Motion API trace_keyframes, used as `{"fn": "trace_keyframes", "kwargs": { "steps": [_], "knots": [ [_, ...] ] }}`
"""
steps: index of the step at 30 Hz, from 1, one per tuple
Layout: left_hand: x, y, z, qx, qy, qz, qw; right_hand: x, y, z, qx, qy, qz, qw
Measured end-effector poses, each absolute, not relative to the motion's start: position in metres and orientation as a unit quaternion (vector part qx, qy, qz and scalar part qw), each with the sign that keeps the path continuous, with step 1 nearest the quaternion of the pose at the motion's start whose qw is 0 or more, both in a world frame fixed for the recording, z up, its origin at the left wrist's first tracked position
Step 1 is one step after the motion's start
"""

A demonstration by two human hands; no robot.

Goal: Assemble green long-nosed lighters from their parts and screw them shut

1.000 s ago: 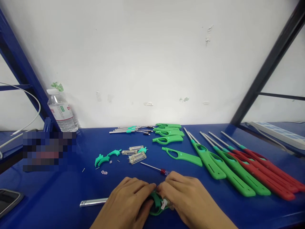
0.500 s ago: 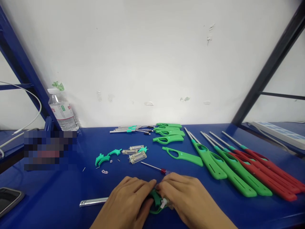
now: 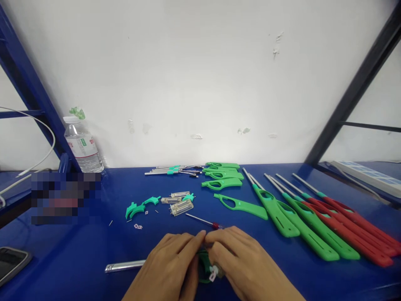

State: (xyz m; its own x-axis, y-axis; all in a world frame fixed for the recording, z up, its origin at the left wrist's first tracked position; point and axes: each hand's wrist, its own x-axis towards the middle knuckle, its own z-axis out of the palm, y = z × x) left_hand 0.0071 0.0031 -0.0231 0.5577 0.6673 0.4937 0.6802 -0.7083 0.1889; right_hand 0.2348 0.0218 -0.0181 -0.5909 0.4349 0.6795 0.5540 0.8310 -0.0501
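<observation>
Low in the middle, my left hand [image 3: 171, 267] and my right hand [image 3: 244, 263] meet with fingers curled round a green lighter handle [image 3: 204, 267]. A small white part [image 3: 213, 276] shows at its lower right. From under my left hand a metal tube [image 3: 123, 266] sticks out to the left along the blue table. A thin screwdriver with a red grip [image 3: 203, 221] lies just beyond my fingertips.
Finished green lighters [image 3: 282, 213] and red lighters [image 3: 354, 225] lie in a row at the right. Empty green handle shells [image 3: 222, 175], metal tubes [image 3: 166, 171], teal triggers [image 3: 138, 207] and clear tanks [image 3: 180, 207] lie mid-table. A water bottle [image 3: 82, 146] stands back left; a phone [image 3: 11, 261] lies left.
My fingertips have drawn closer together over the green handle, and the white part has shifted slightly lower. Everything else on the table is where it was.
</observation>
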Motion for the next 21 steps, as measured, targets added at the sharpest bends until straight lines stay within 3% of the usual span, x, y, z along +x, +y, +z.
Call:
{"fn": "trace_keyframes", "kwargs": {
  "steps": [6, 15, 21],
  "knots": [
    [0.006, 0.008, -0.026, -0.873, -0.395, -0.287, 0.002, 0.247, 0.019, -0.008, -0.330, -0.867, -0.027, 0.373],
    [0.012, 0.003, -0.018, -0.849, -0.412, -0.331, 0.002, 0.255, 0.010, -0.031, -0.432, -0.814, -0.072, 0.383],
    [0.014, 0.007, -0.018, -0.854, -0.396, -0.336, -0.029, 0.251, 0.008, -0.018, -0.430, -0.836, 0.051, 0.338]
  ]
}}
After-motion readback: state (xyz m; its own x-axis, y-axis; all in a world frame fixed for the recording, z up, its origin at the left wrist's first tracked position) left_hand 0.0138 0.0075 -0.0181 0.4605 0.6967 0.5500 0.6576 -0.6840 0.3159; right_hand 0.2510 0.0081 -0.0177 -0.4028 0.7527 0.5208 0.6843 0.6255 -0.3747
